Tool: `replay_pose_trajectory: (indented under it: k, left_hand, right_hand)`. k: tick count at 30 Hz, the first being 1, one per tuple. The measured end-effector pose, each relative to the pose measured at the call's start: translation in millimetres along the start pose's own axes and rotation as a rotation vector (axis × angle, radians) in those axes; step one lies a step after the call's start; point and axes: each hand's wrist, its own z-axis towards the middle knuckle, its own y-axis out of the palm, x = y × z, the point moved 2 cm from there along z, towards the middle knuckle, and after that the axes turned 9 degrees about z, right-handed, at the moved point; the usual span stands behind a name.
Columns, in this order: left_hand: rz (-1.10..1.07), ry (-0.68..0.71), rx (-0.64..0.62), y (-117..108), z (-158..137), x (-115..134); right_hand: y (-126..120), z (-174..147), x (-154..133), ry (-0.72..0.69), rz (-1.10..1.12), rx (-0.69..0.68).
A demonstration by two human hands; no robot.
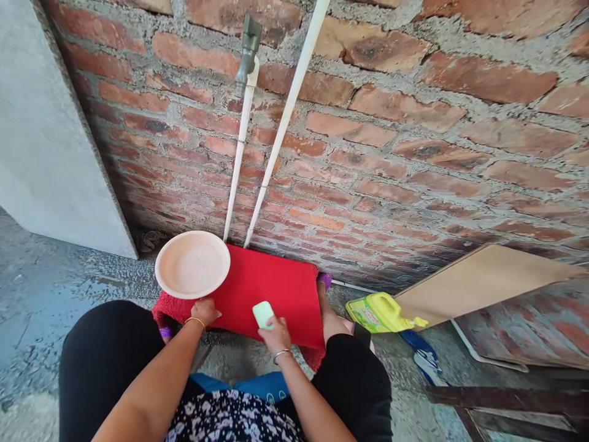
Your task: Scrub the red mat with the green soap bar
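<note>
A red mat with shaggy edges lies draped over a low support, in front of my knees. My left hand is closed at its near edge, just below the basin, with fingers curled onto the mat; their tips are hidden. Over the middle of the mat, my right hand grips a pale green block with rounded corners, like a bar of soap. Whether the block touches the cloth I cannot tell. A pale pink plastic basin stands on the mat's left end, partly overhanging it.
A brick wall rises close behind, carrying a tap and white pipes. On the right are a yellow detergent jug, a leaning board and a dark wooden frame. Wet concrete floor shows at left.
</note>
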Motion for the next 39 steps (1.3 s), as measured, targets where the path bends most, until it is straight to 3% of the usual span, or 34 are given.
replay_pose_trajectory:
  k: [5,7,10,14,18,21,29,33,39]
  left_hand:
    - [0.051,0.035,-0.014,-2.6,-4.6,6.7]
    - [0.057,0.066,-0.010,-2.6,-6.2,9.3]
    - [0.062,0.101,-0.007,-2.1,-7.9,10.0]
    - [0.074,0.138,-0.008,-2.0,-8.5,5.4]
    - [0.084,0.171,-0.011,-0.2,-5.9,0.4]
    - [0.086,0.179,-0.013,2.5,-2.1,-1.0]
    - [0.066,0.164,-0.017,7.6,6.0,1.2]
    - [0.065,0.162,-0.023,9.0,7.3,0.6]
    - [0.039,0.136,-0.039,5.1,7.2,-1.7]
  right_hand:
    - [-29.9,12.1,24.5,0.426,0.022,-0.016]
    - [-33.6,15.9,25.3,0.525,0.055,-0.027]
    - [-9.9,6.0,3.7,0.441,0.108,-0.101]
    - [46.1,-33.8,-47.7,0.160,0.164,-0.254]
    - [68.3,-60.1,-79.2,-0.047,-0.006,-0.416]
    - [51.5,-54.6,-75.7,-0.004,-0.217,-0.498]
    - [-29.4,-6.6,-20.7,0.366,-0.534,-0.461]
    - [-44.5,4.2,-2.2,0.543,-0.504,-0.477]
    - [-56.0,13.3,7.5,0.584,-0.474,-0.465]
